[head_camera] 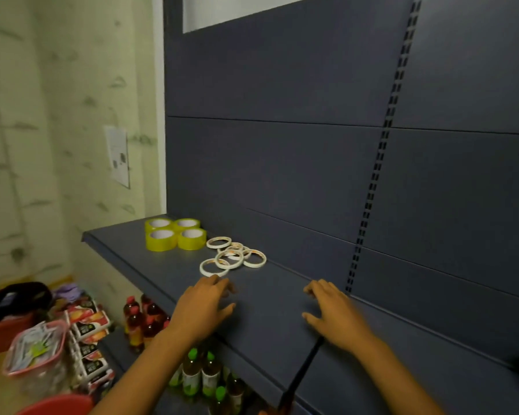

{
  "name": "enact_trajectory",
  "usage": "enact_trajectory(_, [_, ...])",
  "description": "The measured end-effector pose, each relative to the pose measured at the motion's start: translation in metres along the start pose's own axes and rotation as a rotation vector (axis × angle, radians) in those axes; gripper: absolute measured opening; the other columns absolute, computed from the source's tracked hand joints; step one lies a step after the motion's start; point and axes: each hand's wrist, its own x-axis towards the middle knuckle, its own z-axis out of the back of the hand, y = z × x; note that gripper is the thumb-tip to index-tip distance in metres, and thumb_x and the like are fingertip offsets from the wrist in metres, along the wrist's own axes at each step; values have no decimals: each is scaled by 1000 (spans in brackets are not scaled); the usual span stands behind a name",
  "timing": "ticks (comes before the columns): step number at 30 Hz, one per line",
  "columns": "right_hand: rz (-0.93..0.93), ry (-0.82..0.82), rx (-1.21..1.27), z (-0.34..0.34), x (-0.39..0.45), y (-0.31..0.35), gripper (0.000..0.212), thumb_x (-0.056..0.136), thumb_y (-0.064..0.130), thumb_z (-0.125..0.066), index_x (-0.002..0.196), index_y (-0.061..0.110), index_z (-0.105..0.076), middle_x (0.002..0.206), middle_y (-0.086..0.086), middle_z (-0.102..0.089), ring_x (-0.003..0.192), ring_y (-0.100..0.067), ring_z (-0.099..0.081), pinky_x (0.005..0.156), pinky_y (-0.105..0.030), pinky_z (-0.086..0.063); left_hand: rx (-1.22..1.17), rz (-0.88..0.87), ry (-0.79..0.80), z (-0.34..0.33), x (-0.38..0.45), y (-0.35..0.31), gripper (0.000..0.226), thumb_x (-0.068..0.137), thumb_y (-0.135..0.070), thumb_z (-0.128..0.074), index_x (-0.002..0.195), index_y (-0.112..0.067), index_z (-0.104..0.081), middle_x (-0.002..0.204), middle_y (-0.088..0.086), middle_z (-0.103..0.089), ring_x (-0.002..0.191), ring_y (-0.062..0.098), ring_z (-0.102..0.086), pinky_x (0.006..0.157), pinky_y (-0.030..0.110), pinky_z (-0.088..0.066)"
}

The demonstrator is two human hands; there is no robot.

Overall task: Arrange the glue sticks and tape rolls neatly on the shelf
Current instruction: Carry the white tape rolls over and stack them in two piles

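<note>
Two bare hands hover palm-down over a dark blue shelf (282, 310) in the lower middle of the frame, the left hand (203, 307) and right hand (334, 313) set apart, fingers relaxed and holding nothing. Just above the left hand lies a loose cluster of thin white tape rolls (232, 257). Four yellow tape rolls (176, 234) sit in a tidy square further up and left, near the shelf's end.
</note>
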Motion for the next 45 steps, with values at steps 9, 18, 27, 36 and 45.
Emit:
enact_trajectory(9, [111,53,40,-39,92,17,37,91,39,-63,122,28,-46,124,9,-48,116,-11,-49,96,-27,-43,21,98,24,-14,33,57,33,92,-41,-59,123,-34,-53,122,-9,-53,113,13,-50,92,30,-47])
enact_trajectory(18, [203,62,62,-71,173,18,38,92,39,-62,125,32,-46,127,11,-47,116,-11,-50,96,-28,-45,67,167,27,-37,79,92,33,90,-38,-60,121,-31,-54,122,-6,-54,115,16,-51,90,30,-47])
enact_trajectory(27, [306,58,104,-112,233,42,30,90,33,-64,117,29,-52,123,11,-51,113,-10,-49,92,-25,-44,19,121,50,-64,116,138,31,87,-35,-64,118,-31,-61,115,-4,-56,109,18,-50,88,34,-47])
enact_trajectory(36, [298,75,56,-132,259,56,14,93,26,-60,107,27,-63,116,8,-60,107,-12,-51,94,-32,-45,-78,-41,78,-83,143,161,16,83,-35,-71,98,-33,-70,103,-14,-64,97,11,-51,85,33,-47])
enact_trajectory(45, [253,68,16,-135,258,64,18,97,26,-54,114,24,-62,120,4,-59,109,-14,-51,93,-28,-42,-81,-119,39,-79,143,170,14,86,-38,-66,98,-33,-68,101,-14,-64,96,10,-50,82,29,-45])
